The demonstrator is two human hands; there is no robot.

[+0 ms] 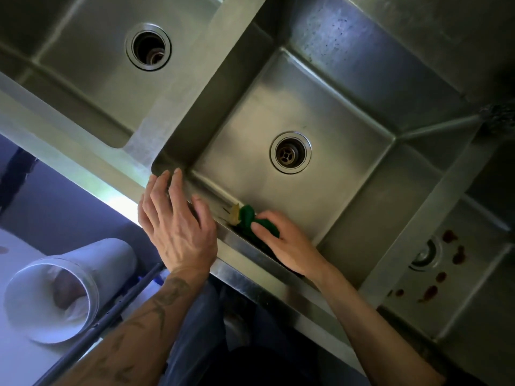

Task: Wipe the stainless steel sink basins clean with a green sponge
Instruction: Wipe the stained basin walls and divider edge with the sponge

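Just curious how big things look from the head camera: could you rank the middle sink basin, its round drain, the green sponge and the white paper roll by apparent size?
1. Middle stainless steel sink basin
2. White paper roll, though it sits nearer the camera
3. Round metal drain and green sponge: unsure, since the right hand covers part of the sponge

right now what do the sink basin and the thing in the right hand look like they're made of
The sink basin looks like stainless steel with a brushed, dull-sheen finish: grey metal with soft streaked reflections and pressed creases running toward the drain. The green sponge under the right hand looks soft, matte and crumpled, with a yellowish patch; foam or scouring fibre, I cannot tell which.
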